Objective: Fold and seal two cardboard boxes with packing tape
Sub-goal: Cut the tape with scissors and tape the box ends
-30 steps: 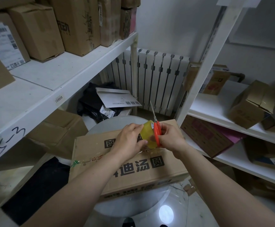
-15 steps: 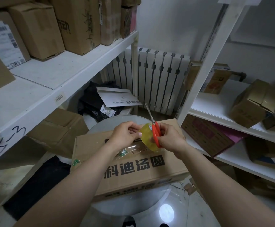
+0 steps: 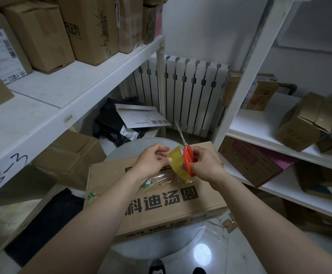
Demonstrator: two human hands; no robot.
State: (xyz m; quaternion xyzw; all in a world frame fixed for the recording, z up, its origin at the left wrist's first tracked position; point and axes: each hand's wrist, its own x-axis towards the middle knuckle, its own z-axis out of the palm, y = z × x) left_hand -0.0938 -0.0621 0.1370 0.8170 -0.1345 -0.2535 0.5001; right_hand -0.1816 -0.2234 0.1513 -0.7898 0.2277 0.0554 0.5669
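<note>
On the far left, a white metal shelf [image 3: 62,89] carries a row of brown cardboard cartons [image 3: 42,34]. Nearer the middle, a round grey bench [image 3: 141,144] bears a flat brown cardboard box printed with black characters [image 3: 161,202], which lies closed, with crinkled clear tape across its top.

Above the far part of that box, the left hand [image 3: 151,161] has its fingers curled and its thumb tip pressed on the outer face of a roll of clear yellowish packing tape [image 3: 178,165]. The roll is held on edge between both hands, clear of the box.

Against the roll's right side lie red-handled scissors [image 3: 187,157], blades together and pointing up and away. The right hand [image 3: 206,165] is closed round the scissor handles and the roll together.

Further right, a second white shelf [image 3: 260,123] holds a small brown carton with loose flaps [image 3: 303,123].
</note>
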